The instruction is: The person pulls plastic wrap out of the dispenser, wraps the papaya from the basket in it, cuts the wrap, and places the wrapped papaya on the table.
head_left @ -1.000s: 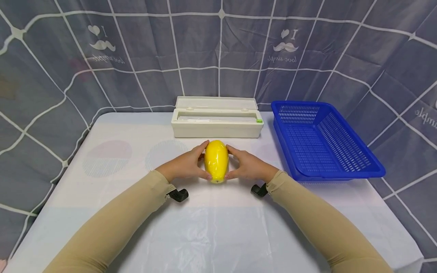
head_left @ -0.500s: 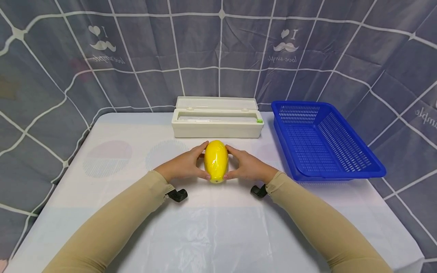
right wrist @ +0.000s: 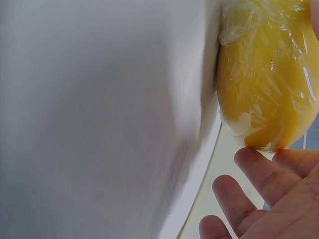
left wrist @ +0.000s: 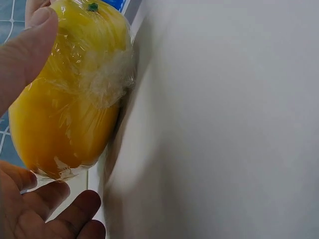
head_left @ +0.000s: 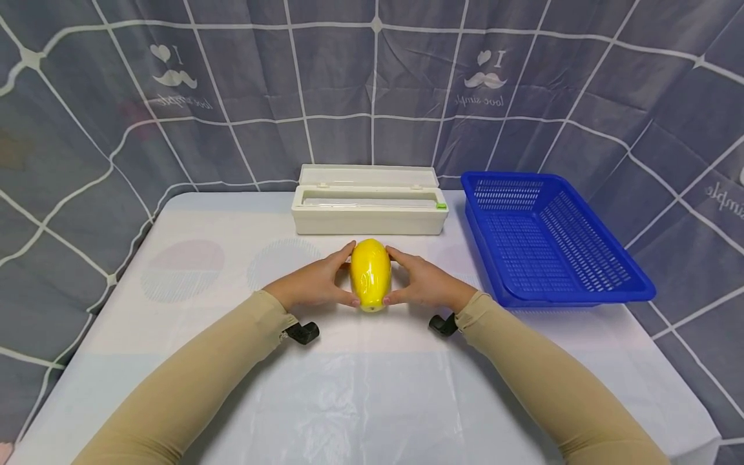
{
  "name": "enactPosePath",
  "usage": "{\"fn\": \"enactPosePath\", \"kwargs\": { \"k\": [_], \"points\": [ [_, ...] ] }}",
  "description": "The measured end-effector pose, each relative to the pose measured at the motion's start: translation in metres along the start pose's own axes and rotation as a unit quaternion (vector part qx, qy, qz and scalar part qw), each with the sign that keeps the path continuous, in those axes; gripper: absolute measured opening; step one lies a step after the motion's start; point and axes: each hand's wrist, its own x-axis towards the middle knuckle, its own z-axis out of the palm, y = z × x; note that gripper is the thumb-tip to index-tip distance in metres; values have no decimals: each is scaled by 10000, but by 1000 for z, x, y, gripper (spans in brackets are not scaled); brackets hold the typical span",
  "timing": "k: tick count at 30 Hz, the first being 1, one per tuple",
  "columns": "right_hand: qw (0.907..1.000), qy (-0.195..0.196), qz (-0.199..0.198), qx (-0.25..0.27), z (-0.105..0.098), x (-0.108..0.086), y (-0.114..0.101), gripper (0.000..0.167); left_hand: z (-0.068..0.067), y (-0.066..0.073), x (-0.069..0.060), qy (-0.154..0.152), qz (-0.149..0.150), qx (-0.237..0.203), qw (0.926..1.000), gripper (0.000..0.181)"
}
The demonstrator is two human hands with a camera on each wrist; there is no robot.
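Observation:
A yellow oblong fruit (head_left: 371,274), wrapped in clear cling film, lies on the table between both hands. The left hand (head_left: 314,280) holds its left side, thumb by the near end and fingers at the far end. On the other side the right hand (head_left: 427,281) holds it the same way. Crumpled film gathers on the fruit's underside (left wrist: 107,79) in the left wrist view, and a small green stem mark shows at its near end. In the right wrist view the index fingertip (right wrist: 249,157) touches the far end, while the other fingers spread apart.
Behind the fruit stands a white cling film dispenser box (head_left: 371,221), its lid raised and a green slider at its right end. A blue plastic basket (head_left: 500,274) stands on the right of the covered table (head_left: 349,400). A grey checked curtain (head_left: 337,77) hangs behind.
The fruit has shifted very slightly to the right between the hands. The hands keep nearly the same place and grip.

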Motion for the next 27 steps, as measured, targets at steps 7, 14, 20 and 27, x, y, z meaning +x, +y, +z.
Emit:
{"fn": "enactPosePath", "kwargs": {
  "k": [7, 14, 20, 27],
  "points": [
    [10000, 23, -42, 80, 0, 0, 2, 113, 1, -1, 1, 19, 12, -36, 10000, 131],
    [9999, 22, -83, 77, 0, 0, 1, 113, 0, 2, 0, 23, -100, 13, 9999, 131],
    [10000, 15, -77, 55, 0, 0, 1, 114, 0, 2, 0, 53, -33, 37, 10000, 132],
    [10000, 14, -55, 20, 0, 1, 1, 114, 1, 1, 2, 54, -31, 0, 10000, 132]
  ]
}}
